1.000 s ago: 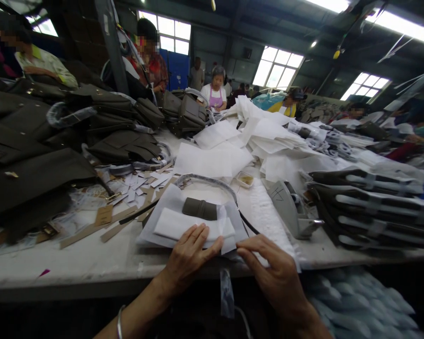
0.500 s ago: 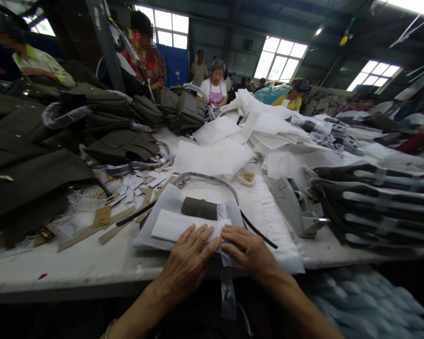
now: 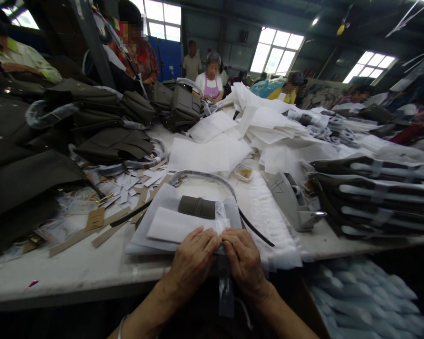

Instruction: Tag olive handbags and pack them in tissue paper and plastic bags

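Note:
In front of me a dark olive handbag lies flat, largely covered by a white translucent sheet (image 3: pixel 141 238). Its plastic-wrapped handle (image 3: pixel 203 174) arches behind it. A folded white foam strip (image 3: pixel 169 226) lies across the sheet below a dark olive flap (image 3: pixel 194 206). Over the right end of both runs a clear plastic strip (image 3: pixel 226 294), whose free end hangs past the table edge. My left hand (image 3: pixel 194 256) and my right hand (image 3: pixel 243 256) meet at this strip, fingers bent and closed on it. The exact pinch is partly hidden behind the fingers.
Dark bags (image 3: pixel 28 183) pile up at the left, with paper scraps (image 3: pixel 130 186) beside them. White sheets (image 3: pixel 208 153) heap behind. A grey tape dispenser (image 3: pixel 286 200) and stacked wrapped bags (image 3: pixel 371 202) stand right. Co-workers (image 3: pixel 210 87) are across the table.
My fingers have gone from lying flat on the foam and strip to bent and drawn together at the strip. The view has shifted slightly, so everything sits a little further left.

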`<state>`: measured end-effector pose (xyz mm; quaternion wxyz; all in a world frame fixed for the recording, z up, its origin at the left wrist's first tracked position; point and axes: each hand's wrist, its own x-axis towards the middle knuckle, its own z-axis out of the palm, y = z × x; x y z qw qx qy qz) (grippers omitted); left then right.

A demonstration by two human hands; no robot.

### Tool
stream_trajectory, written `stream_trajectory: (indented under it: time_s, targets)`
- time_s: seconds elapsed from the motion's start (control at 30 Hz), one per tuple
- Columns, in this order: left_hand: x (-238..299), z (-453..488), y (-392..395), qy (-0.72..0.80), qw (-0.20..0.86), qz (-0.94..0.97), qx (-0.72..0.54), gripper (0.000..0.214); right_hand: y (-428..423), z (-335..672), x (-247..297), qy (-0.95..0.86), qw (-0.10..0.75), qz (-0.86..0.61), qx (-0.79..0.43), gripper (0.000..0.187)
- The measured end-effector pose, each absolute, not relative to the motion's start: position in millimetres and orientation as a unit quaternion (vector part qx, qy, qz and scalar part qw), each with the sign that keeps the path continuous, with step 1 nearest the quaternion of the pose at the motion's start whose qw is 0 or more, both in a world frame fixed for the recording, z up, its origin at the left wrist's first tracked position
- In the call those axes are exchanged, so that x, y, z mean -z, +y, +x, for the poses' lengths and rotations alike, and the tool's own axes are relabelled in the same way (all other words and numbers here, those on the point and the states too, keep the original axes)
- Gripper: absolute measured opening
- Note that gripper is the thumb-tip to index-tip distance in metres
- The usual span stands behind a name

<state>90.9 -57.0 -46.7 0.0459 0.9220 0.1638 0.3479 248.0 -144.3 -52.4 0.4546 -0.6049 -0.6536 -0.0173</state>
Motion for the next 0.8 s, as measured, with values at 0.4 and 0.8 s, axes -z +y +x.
stream_trajectory:
  time_s: [0.4,0.8]
  targets:
    - [52,86,-56,0.135,0.065,0.911,-0.384,0.028,-111,268,27,-0.545,0.391,-0.734,-0.107,0.027]
    - [52,83,-57,0.127,0.081,0.905,-0.397,0.02,-110,257,28,-0.53,0.394,-0.744,-0.098,0.029]
